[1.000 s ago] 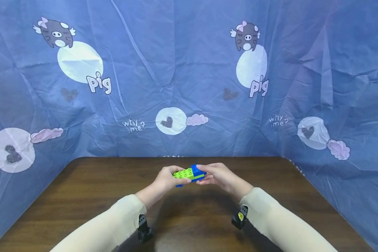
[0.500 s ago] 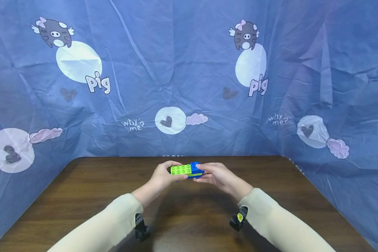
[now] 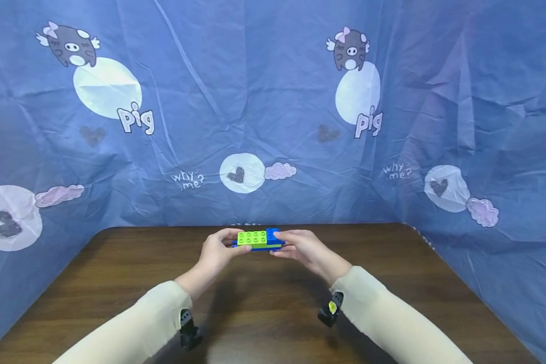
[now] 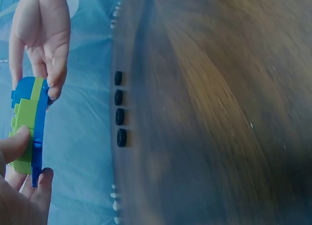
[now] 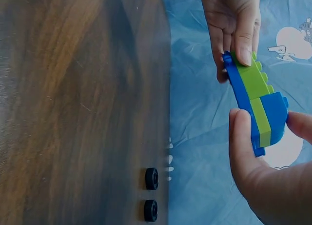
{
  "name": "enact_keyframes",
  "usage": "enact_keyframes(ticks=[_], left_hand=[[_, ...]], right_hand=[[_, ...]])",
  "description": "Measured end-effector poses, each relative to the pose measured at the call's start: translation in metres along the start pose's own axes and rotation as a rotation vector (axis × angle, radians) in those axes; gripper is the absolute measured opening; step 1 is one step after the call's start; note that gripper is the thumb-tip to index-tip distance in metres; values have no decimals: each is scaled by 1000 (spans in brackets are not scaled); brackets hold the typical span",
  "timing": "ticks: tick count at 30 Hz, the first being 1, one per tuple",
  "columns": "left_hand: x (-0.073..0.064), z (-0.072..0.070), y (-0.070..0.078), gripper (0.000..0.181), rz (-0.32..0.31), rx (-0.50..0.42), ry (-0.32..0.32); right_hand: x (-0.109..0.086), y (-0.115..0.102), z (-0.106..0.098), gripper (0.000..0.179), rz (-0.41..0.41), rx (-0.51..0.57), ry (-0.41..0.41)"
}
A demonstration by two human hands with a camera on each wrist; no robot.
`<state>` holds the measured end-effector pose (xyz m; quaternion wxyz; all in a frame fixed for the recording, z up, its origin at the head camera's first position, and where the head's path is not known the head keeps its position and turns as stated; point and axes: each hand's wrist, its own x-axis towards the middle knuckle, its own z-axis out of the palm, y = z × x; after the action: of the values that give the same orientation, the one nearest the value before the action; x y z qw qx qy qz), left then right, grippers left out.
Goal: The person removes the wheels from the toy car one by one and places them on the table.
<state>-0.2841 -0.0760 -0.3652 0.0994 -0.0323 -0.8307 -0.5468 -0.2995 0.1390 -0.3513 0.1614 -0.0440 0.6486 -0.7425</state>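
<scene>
A brick assembly (image 3: 252, 239), lime-green bricks on a blue base with a rounded blue brick (image 5: 274, 116) at its right end, is held above the table between both hands. My left hand (image 3: 216, 252) grips its left end, thumb on the near side of the green brick (image 4: 25, 115). My right hand (image 3: 310, 248) pinches the other end. Its thumb lies on the blue brick in the head view, with fingers below at the blue base (image 5: 239, 83). Studs on the green top show in the head view.
Several small black wheels (image 4: 119, 116) stand in a row along the table's far edge in the left wrist view; two show in the right wrist view. The brown wooden table (image 3: 273, 313) ends at a blue printed cloth (image 3: 273, 126) that hangs behind and at both sides.
Both hands have raised the brick assembly a little and brought it leftward. It has turned from slanted to nearly level across the head view. Both grips stay on it.
</scene>
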Motion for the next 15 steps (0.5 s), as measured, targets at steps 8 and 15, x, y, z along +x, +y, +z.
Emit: enact_keyframes(ticks=[8,15], left_hand=[[2,-13,-11,42,27,69,20],[6,-20,-21,41,-28,140,3]], right_hand=[[13,5,13,43,32,-105,72],[22,16,15,40,-14,-184,57]])
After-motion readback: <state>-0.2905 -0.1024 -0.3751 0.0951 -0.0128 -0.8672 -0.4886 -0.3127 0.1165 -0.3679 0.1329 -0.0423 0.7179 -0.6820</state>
